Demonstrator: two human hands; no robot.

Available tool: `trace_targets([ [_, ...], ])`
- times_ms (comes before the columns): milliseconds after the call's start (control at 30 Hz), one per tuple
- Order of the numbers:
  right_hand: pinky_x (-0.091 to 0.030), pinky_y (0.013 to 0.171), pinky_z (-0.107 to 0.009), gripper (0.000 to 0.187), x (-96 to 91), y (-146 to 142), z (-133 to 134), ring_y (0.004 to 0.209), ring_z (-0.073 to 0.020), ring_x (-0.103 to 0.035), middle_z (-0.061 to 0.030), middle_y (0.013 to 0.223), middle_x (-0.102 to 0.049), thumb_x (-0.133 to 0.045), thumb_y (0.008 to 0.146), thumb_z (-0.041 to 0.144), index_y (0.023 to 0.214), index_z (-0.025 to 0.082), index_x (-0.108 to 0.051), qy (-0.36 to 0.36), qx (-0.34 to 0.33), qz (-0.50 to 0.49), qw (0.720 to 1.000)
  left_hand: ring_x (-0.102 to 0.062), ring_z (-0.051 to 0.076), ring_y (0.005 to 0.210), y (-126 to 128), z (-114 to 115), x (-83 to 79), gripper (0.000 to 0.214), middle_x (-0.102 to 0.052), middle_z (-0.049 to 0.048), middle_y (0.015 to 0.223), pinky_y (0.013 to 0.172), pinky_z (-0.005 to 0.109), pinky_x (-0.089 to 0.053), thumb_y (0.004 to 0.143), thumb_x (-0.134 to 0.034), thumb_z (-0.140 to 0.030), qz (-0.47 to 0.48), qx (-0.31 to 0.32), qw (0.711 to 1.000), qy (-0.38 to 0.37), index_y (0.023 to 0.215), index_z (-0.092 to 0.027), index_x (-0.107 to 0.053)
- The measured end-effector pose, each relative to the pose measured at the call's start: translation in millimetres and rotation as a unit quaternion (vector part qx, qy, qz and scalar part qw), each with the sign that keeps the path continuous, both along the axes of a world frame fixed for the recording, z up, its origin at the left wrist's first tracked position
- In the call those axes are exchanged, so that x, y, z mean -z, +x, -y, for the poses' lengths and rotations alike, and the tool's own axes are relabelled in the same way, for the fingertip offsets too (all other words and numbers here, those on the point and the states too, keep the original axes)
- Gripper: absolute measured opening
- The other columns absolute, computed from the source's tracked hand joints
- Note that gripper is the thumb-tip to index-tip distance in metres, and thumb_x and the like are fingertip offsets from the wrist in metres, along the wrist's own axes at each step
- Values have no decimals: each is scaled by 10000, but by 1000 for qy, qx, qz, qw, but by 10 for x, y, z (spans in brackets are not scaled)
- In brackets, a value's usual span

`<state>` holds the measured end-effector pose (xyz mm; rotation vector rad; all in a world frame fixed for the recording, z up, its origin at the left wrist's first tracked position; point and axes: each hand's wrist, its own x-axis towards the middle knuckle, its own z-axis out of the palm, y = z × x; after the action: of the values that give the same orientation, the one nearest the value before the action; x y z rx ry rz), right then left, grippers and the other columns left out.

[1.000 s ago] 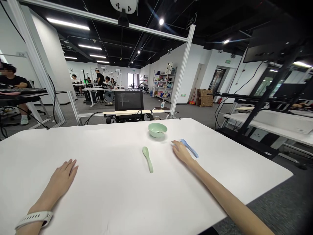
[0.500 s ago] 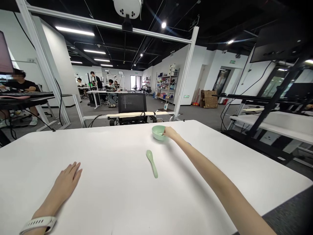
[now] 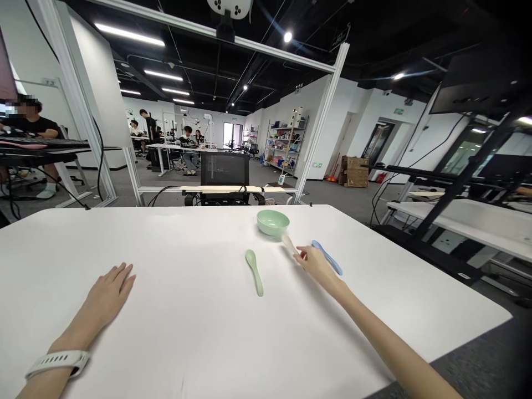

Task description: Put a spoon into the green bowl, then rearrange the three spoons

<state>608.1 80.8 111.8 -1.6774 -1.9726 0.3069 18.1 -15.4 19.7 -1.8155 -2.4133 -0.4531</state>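
Observation:
My right hand [image 3: 312,261] is closed on a pale cream spoon [image 3: 288,243], its bowl end pointing toward the green bowl [image 3: 273,223]. That bowl stands upright near the far edge of the table. Just beyond my right hand lies a blue spoon [image 3: 327,257], partly covered by the hand. A green spoon [image 3: 255,272] rests on the table between my two hands, its handle toward me. My left hand [image 3: 108,292] lies flat on the table at the left, fingers stretched out and holding nothing. A white band circles the left wrist.
The white table [image 3: 187,327] has a metal frame [image 3: 320,122] behind it. A black office chair [image 3: 225,172] stands past the far edge. To the right is another desk with a dark stand [image 3: 453,183]. Several people sit or stand in the background.
My right hand has come back from the green bowl toward me, with the cream spoon now visible in it. The blue spoon has come into view. My left hand stays flat.

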Motion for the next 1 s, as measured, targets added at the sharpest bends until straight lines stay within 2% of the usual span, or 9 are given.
trace_targets([
  [100, -318, 573, -299, 302, 201, 3, 161, 586, -170, -492, -20, 614, -594, -535, 914, 367, 650, 226, -567, -12, -9, -14, 1000, -464, 369, 1581, -16, -9, 22, 820, -547, 211, 1661, 1292, 537, -371, 977, -189, -492, 0, -1, 1000, 4, 1537, -18, -554],
  [233, -254, 558, -303, 347, 245, -74, 201, 607, -151, -432, -11, 625, -540, -538, 913, 392, 613, 243, -446, -20, -19, -29, 999, -464, 364, 1583, -18, -14, 10, 815, -530, 225, 1671, 1300, 535, -359, 982, -178, -475, -1, -6, 1000, -3, 1543, -11, -545],
  [500, -328, 592, -295, 314, 193, -123, 250, 642, -177, -518, -38, 703, -608, -575, 940, 372, 660, 235, -530, -10, 2, -20, 1000, -451, 389, 1588, -10, -10, -5, 816, -509, 241, 1678, 1297, 577, -357, 990, -182, -479, 3, 3, 1000, -1, 1542, 3, -541],
  [733, -370, 607, -288, 319, 202, -94, 271, 665, -195, -588, -61, 747, -681, -560, 978, 363, 703, 216, -627, -10, 1, -4, 1000, -477, 369, 1572, -5, -13, 17, 791, -548, 216, 1657, 1285, 551, -383, 990, -199, -473, 1, 0, 1000, 11, 1530, -28, -566],
  [833, -406, 620, -291, 336, 231, -91, 272, 683, -203, -623, -81, 806, -723, -547, 1002, 387, 782, 195, -711, -11, 4, 7, 1000, -488, 374, 1563, -8, -13, 24, 789, -563, 220, 1644, 1273, 551, -397, 985, -208, -474, 1, 2, 1000, 19, 1519, -25, -578],
  [933, -484, 700, -300, 346, 262, -37, 204, 771, -222, -692, -131, 973, -757, -539, 1019, 381, 1030, 148, -795, 2, 41, 20, 999, -503, 354, 1554, -11, -12, 23, 760, -585, 207, 1631, 1266, 527, -409, 979, -240, -464, -2, -1, 1000, 23, 1509, -51, -595],
  [1000, -522, 797, -317, 377, 263, 54, 102, 878, -245, -731, -168, 1082, -748, -535, 1027, 347, 1198, 121, -784, 25, 80, 46, 995, -501, 345, 1558, -9, -10, 20, 761, -578, 206, 1638, 1274, 519, -399, 981, -239, -469, -3, -3, 1000, 20, 1515, -57, -590],
])
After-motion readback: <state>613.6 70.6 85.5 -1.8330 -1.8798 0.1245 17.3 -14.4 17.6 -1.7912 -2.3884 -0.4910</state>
